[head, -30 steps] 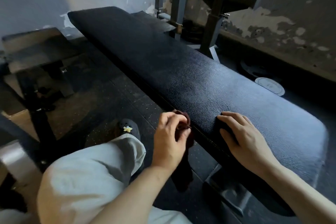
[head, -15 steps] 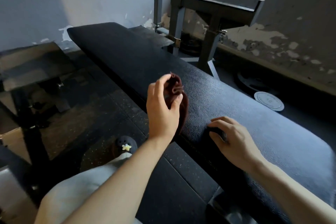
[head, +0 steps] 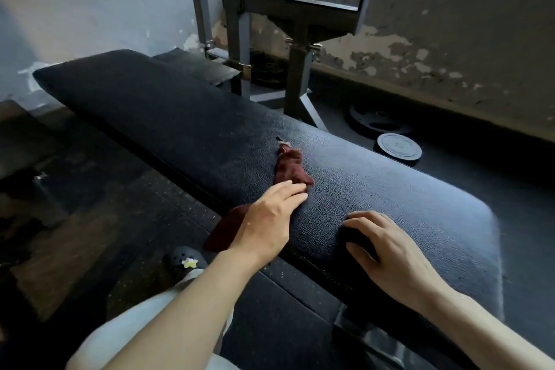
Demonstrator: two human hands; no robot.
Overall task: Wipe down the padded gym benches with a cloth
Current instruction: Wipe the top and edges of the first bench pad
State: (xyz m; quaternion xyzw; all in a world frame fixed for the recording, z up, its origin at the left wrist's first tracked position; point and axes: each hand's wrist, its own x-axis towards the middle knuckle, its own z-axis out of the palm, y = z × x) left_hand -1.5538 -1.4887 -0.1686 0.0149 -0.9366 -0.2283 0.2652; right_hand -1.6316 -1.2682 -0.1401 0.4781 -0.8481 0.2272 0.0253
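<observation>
Left hand [head: 267, 219] flat on dark red cloth [head: 292, 167], fingers together, cloth's middle hidden, right hand [head: 387, 249] fingers spread on tabletop [head: 180, 117] near edge

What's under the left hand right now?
The left hand lies flat on the dark red cloth on the bench. The cloth's middle is covered by the hand; both ends show.

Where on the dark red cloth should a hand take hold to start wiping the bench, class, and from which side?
Best the bunched part of the cloth lying on the bench, taken from above. It stands up in folds that the fingers can gather, whereas the other end hangs off the near edge under the left hand. The flat pad leaves no way in from below.
</observation>
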